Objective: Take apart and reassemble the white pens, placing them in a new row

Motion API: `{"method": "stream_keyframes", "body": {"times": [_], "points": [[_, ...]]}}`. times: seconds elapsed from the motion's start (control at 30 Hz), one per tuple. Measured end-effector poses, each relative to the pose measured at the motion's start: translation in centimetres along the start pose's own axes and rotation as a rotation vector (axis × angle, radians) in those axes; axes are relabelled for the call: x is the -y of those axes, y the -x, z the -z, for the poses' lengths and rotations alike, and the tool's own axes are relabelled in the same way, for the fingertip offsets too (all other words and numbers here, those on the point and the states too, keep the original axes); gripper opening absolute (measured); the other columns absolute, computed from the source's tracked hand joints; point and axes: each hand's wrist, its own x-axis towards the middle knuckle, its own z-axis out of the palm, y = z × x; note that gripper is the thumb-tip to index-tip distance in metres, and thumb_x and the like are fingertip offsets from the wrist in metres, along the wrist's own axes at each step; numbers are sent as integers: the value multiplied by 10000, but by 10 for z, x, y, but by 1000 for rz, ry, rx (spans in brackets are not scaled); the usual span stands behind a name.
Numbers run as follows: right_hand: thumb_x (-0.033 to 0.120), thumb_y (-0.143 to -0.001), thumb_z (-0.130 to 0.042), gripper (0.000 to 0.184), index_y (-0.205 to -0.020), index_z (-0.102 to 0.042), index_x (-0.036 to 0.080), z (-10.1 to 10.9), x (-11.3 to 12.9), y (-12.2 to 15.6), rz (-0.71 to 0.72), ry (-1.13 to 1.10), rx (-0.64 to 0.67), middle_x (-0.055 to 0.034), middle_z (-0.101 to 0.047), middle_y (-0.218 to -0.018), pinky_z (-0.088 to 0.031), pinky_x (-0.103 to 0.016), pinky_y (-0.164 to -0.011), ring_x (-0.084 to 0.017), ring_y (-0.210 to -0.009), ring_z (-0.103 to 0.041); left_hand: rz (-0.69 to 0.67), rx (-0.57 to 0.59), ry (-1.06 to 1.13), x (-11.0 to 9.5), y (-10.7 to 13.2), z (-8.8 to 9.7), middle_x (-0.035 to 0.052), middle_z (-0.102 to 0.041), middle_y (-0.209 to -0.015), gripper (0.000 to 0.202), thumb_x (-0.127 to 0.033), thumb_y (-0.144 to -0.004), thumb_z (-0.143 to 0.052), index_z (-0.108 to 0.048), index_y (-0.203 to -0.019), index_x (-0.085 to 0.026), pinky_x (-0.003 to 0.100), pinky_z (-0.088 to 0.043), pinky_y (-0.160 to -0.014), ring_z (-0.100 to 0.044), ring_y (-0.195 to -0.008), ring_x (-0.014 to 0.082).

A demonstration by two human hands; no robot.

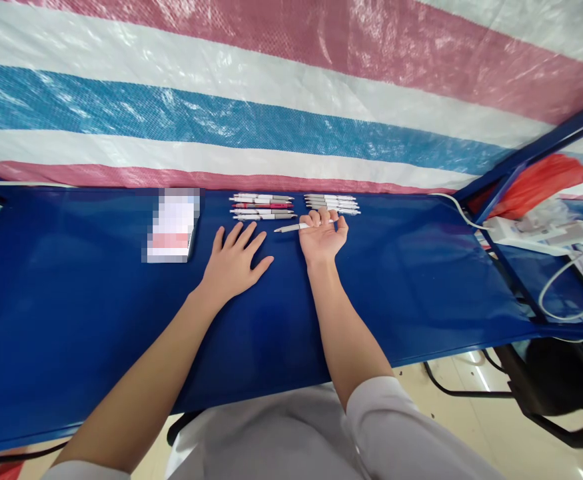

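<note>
My left hand (234,263) lies palm down on the blue table, fingers spread, holding nothing. Just beyond its fingertips is a row of several pens (262,199), white and grey ones with a red pen (271,206) among them. My right hand (322,233) is turned palm up with its fingers curled round a white pen (291,227), whose tip points left toward my left hand. A second group of several white and grey pens (331,200) lies side by side right behind my right hand.
A blurred white box-like object (171,223) stands on the blue table (96,300) to the left. At the right are a power strip (526,237) with white cables, a red plastic bag (541,183) and a blue metal frame (536,150). A striped sheet (271,127) hangs behind the table.
</note>
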Motion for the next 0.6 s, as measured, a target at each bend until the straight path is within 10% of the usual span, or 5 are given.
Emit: {"method": "stream_keyframes", "body": {"times": [0.6], "points": [[542, -944, -252, 430, -632, -264, 246, -9, 0, 17, 124, 416, -3, 58, -174, -631, -348, -290, -544, -145, -541, -241, -61, -164, -14, -3, -3, 1, 132, -577, -1390, 441, -428, -922, -526, -633, -1284, -200, 568, -233, -1161, -485, -1323, 343]]}}
